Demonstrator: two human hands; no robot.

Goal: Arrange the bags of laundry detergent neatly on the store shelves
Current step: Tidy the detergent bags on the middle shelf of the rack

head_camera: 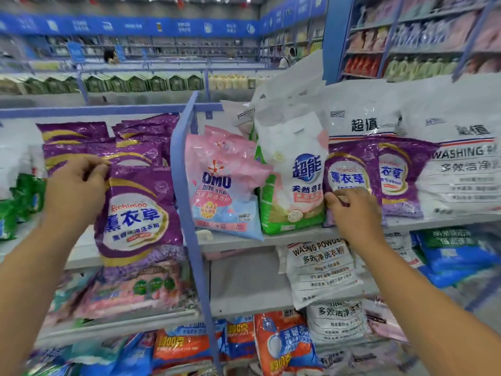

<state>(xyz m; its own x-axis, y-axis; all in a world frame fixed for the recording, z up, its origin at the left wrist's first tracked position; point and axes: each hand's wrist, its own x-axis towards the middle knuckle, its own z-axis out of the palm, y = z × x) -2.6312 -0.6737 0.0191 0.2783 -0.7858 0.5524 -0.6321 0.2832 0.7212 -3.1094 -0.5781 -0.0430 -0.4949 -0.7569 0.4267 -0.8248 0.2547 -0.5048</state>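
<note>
My left hand (77, 185) pinches the top left corner of a purple lavender detergent bag (138, 215), which hangs in front of the left shelf edge. Behind it lies a stack of the same purple bags (108, 139). My right hand (352, 207) grips the lower part of another purple lavender bag (349, 172) standing on the right shelf. A second purple bag (401, 177) stands just right of it. A pink OMO bag (222, 185) and a white-and-green bag (292, 180) stand between my hands.
A blue upright post (187, 202) divides the two shelf bays. Large white washing powder bags (461, 158) lean at the right. Green bags (19, 202) sit at far left. Lower shelves hold white, blue, orange and pink bags. People stand at distant aisles.
</note>
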